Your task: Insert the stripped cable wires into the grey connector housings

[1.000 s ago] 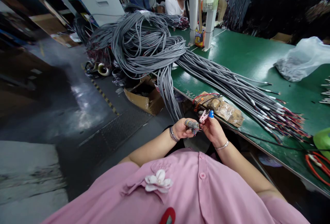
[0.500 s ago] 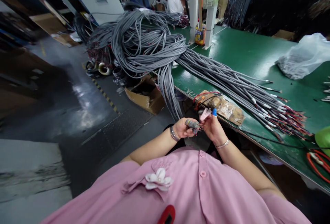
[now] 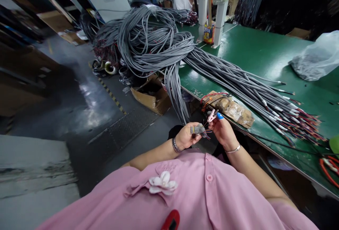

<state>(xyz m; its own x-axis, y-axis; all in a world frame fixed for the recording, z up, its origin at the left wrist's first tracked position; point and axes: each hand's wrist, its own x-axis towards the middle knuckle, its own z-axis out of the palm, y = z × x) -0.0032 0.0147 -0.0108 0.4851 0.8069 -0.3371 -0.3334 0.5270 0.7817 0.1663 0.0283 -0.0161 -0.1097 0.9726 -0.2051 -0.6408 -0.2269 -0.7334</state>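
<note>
Now | my left hand (image 3: 186, 136) pinches the grey cable end (image 3: 197, 129) | coloured wires (image 3: 206, 133) fan rightward | my right hand (image 3: 224, 131) grips pink snips (image 3: 212, 116) just above them.

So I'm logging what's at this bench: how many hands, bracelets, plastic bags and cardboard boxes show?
Hands: 2, left hand and right hand
Bracelets: 2
Plastic bags: 1
Cardboard boxes: 1
Total: 6

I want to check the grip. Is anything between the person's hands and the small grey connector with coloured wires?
Nothing visible is. The left hand holds the grey connector directly in its fingers. The right hand, holding a pink tool, meets the coloured wires at the connector's end.
</note>
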